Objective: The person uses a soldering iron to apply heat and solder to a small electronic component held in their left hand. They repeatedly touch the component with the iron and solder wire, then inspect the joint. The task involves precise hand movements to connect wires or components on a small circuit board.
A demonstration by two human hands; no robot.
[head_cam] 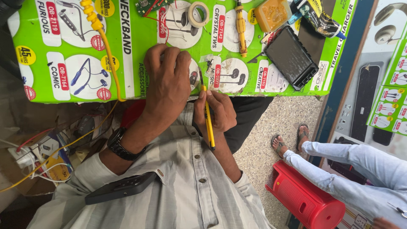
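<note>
My left hand (167, 82), with a black watch on its wrist, rests curled on the green printed mat (127, 63) at the table's near edge. Its fingertips pinch a small dark part (193, 79), which is mostly hidden. My right hand (217, 113) sits just below the table edge and grips a thin yellow-handled tool (208, 123). The tool's tip points up at the part beside my left fingers.
On the mat lie a yellow coiled cable (101, 36), a tape roll (198, 13), a circuit board (146, 5), a yellow screwdriver (241, 27), an orange tub (271, 13) and a black box (291, 57). A dark phone (121, 188) sits in my shirt pocket. Another person's legs (339, 165) and a red stool (305, 199) are at the right.
</note>
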